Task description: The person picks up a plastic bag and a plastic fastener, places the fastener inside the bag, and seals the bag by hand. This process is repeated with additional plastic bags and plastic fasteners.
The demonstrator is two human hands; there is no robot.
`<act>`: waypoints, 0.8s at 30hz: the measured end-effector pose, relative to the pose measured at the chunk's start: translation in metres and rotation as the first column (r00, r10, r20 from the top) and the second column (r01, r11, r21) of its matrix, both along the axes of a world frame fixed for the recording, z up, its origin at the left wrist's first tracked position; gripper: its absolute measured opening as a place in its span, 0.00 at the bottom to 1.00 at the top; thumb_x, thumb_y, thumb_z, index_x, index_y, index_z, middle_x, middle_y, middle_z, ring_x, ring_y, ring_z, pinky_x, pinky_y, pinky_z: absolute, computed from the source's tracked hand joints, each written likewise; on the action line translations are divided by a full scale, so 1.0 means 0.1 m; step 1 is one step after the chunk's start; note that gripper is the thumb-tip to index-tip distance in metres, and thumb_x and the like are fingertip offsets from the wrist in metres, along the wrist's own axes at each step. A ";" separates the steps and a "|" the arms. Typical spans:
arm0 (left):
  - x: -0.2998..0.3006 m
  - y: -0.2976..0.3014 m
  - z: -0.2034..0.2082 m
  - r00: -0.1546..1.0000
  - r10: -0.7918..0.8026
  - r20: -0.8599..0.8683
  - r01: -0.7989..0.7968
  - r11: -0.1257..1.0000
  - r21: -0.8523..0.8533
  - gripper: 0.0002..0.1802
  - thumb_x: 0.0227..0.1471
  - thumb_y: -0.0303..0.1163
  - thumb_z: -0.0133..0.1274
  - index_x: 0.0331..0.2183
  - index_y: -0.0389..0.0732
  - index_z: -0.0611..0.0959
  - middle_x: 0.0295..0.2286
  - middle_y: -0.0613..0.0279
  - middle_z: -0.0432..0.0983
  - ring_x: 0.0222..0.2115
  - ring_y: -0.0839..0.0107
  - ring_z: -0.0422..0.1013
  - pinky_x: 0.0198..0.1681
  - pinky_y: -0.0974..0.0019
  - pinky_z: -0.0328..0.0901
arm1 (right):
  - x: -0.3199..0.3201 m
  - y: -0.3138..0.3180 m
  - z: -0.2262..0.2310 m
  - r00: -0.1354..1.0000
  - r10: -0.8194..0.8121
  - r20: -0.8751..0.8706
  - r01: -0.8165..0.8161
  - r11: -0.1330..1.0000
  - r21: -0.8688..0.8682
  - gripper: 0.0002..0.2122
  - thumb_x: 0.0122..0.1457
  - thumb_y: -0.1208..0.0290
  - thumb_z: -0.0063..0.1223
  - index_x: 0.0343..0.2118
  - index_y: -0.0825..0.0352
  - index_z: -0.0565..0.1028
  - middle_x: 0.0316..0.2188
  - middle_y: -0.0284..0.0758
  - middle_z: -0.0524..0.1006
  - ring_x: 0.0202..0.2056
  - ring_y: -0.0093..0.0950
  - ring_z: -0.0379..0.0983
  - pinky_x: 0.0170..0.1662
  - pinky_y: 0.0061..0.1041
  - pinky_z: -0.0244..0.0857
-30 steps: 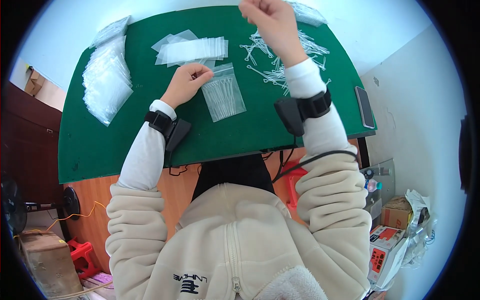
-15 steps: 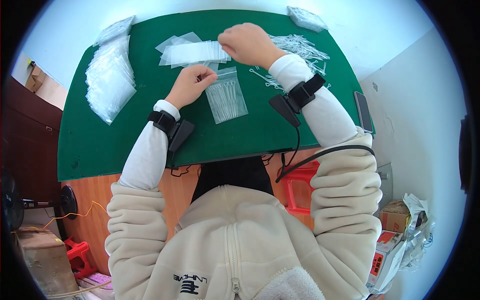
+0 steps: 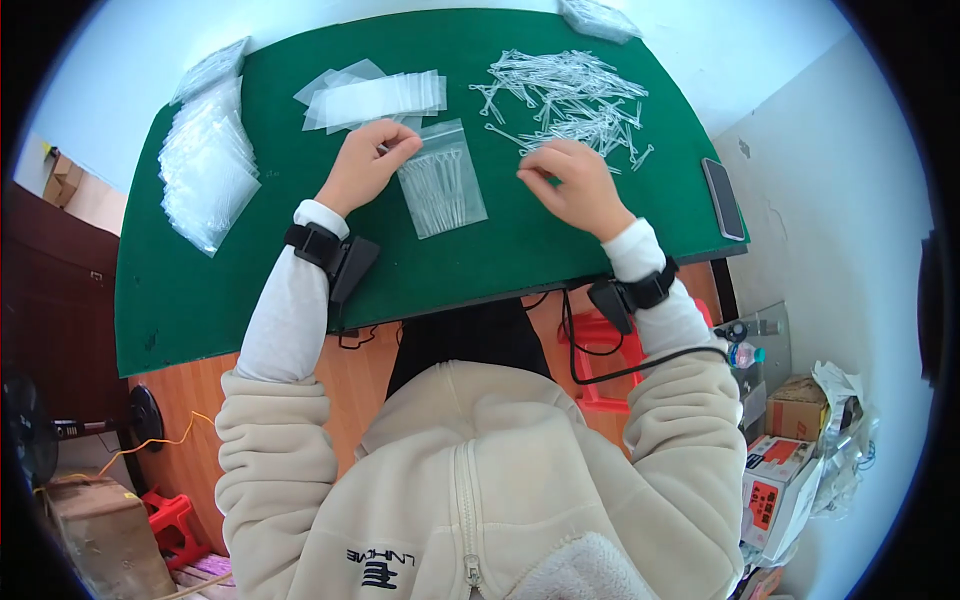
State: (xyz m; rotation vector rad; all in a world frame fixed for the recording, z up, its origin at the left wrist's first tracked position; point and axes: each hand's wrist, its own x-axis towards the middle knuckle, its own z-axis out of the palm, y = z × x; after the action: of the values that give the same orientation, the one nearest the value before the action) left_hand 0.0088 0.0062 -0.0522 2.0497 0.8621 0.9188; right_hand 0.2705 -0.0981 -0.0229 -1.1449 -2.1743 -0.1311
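My left hand [image 3: 365, 168] is closed at the top left corner of a clear zip bag [image 3: 474, 190], fingertips pinching its edge. The bag lies flat on the green table, with a row of thin, pale sticks with looped ends [image 3: 436, 188] inside. To the right of the bag, my right hand [image 3: 578, 190] hovers with thumb and fingers pressed together; whatever they hold, if anything, is too small to make out. Just beyond it spreads a loose heap of the same looped sticks [image 3: 560, 85].
Clear flat sleeves [image 3: 375, 100] lie fanned beyond my left hand. More clear bags [image 3: 210, 165] overlap along the left side of the green table [image 3: 300, 260]. Wrapped packs sit at both far corners [image 3: 600, 18]. A phone [image 3: 724, 200] rests at the right edge.
My right hand has come back from above the sleeves, moving right and nearer, to the near edge of the stick heap. The left hand keeps its place at the bag's corner.
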 end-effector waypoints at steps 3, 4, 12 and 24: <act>0.02 -0.04 -0.03 1.000 -0.004 0.005 0.004 1.000 -0.023 0.11 0.49 0.35 0.53 0.28 0.36 0.79 0.24 0.67 0.72 0.24 0.79 0.64 0.29 0.74 0.60 | 0.30 -0.37 -0.11 0.977 -0.077 -0.196 0.064 0.995 -0.071 0.03 0.47 0.79 0.56 0.23 0.68 0.73 0.21 0.34 0.73 0.23 0.28 0.70 0.25 0.22 0.62; 0.04 -0.03 -0.05 1.000 -0.013 0.007 0.013 1.000 -0.025 0.11 0.50 0.35 0.53 0.28 0.36 0.79 0.24 0.67 0.72 0.24 0.79 0.64 0.29 0.74 0.60 | 0.39 -0.51 -0.14 0.961 -0.116 -0.251 0.098 0.992 -0.084 0.03 0.47 0.80 0.56 0.23 0.69 0.73 0.21 0.34 0.73 0.22 0.26 0.69 0.25 0.21 0.62; 0.32 -0.08 -0.07 0.999 -0.041 -0.017 0.040 0.999 -0.018 0.11 0.50 0.36 0.53 0.28 0.37 0.79 0.24 0.68 0.72 0.25 0.80 0.64 0.28 0.75 0.59 | 1.11 -1.60 -0.49 0.771 -0.472 -0.428 0.378 0.879 -0.290 0.02 0.49 0.81 0.53 0.24 0.71 0.72 0.19 0.31 0.72 0.23 0.18 0.67 0.25 0.16 0.59; 0.51 -0.06 -0.24 0.997 -0.064 -0.050 0.061 0.997 -0.046 0.11 0.50 0.36 0.54 0.28 0.37 0.79 0.23 0.70 0.72 0.24 0.81 0.63 0.29 0.76 0.58 | 1.63 -2.11 -1.37 0.690 -0.621 -0.373 -0.166 0.366 -0.916 0.11 0.50 0.80 0.50 0.38 0.70 0.72 0.30 0.31 0.74 0.30 0.19 0.69 0.36 0.18 0.65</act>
State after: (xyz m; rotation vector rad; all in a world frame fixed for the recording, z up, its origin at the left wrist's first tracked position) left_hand 0.0602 0.0006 -0.0763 2.0578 0.8332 0.8095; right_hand 0.4338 -0.3091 -0.1603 -1.7273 -1.2112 1.3821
